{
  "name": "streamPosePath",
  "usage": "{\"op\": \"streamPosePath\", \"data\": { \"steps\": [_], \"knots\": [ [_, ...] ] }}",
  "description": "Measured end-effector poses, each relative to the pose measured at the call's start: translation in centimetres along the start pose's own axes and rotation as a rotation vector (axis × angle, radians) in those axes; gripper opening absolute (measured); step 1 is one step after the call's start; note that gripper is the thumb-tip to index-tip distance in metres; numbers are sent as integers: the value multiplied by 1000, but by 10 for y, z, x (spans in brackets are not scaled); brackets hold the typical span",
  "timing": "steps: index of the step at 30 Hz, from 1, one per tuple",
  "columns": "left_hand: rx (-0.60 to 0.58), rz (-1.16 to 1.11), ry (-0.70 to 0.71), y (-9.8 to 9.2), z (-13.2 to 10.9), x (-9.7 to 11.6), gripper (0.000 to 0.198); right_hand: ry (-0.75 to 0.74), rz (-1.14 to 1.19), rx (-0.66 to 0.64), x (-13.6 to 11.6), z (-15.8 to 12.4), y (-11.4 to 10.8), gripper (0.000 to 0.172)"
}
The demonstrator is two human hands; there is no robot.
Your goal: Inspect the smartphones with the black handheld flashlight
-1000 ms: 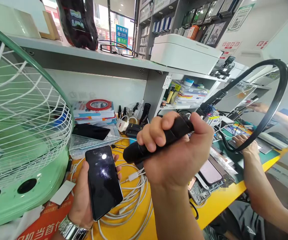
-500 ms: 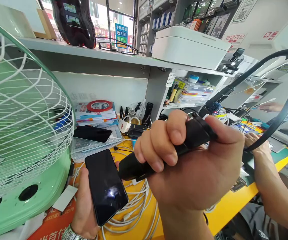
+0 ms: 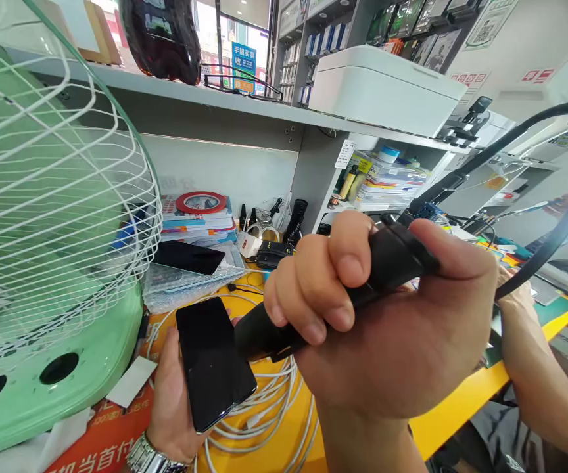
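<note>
My left hand [image 3: 173, 401] holds a smartphone [image 3: 212, 361] by its edges, with the dark, glossy screen facing up. A metal-band watch [image 3: 150, 454] sits on that wrist. In the foreground my right hand [image 3: 387, 328] is wrapped around a black flashlight [image 3: 269, 332], its thumb near the rear end. The flashlight's front end points down and left, close over the phone's right edge; whether it touches cannot be told. Coiled white cables [image 3: 269, 407] lie on the yellow table beneath.
A green fan [image 3: 67, 309] with a white wire guard stands at the left. Another dark phone [image 3: 188, 256] rests on bubble wrap near books and red tape [image 3: 201, 202]. A black curved arm [image 3: 555, 243] loops at the right, near another person's forearm [image 3: 530, 348].
The bright reflection on the phone screen has gone, leaving it dark. The view has shifted slightly; both hands keep their holds.
</note>
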State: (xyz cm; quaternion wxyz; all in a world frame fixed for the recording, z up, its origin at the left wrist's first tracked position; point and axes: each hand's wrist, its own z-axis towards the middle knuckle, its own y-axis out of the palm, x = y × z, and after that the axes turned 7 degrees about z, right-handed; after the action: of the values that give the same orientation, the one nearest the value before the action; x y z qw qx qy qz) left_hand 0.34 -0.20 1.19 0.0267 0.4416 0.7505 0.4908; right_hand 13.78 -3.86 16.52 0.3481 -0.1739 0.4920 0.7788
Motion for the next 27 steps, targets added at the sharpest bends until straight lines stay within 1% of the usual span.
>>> {"op": "streamPosePath", "data": {
  "steps": [2,4,7,10,13,17,19,20,22,24,25,27],
  "knots": [
    [32,-6,-7,3,-1,2,54,-18,14,-10,2,0,0,41],
    [44,2,12,5,-1,2,55,-6,15,-18,3,1,1,41],
    [20,9,48,4,-1,0,57,33,8,38,3,2,5,42],
    [13,27,46,2,-2,-3,56,28,1,92,0,2,8,43],
    [15,31,83,-1,0,-6,50,26,-15,87,-1,3,8,44],
    [-59,-22,192,-6,2,-8,37,23,-21,89,0,3,8,47],
    [-101,-50,212,-5,3,-9,37,23,-30,95,0,3,8,49],
    [-105,-61,201,-3,3,-9,38,19,-40,97,0,3,8,50],
    [-74,-78,167,2,3,-9,40,27,-104,141,-2,2,8,51],
    [-18,-89,151,6,3,-10,43,75,-224,225,-4,1,8,55],
    [-9,-93,154,7,4,-10,44,97,-268,259,-5,1,7,57],
    [-37,-96,166,6,5,-11,44,126,-306,289,-7,0,6,65]
  ]
}}
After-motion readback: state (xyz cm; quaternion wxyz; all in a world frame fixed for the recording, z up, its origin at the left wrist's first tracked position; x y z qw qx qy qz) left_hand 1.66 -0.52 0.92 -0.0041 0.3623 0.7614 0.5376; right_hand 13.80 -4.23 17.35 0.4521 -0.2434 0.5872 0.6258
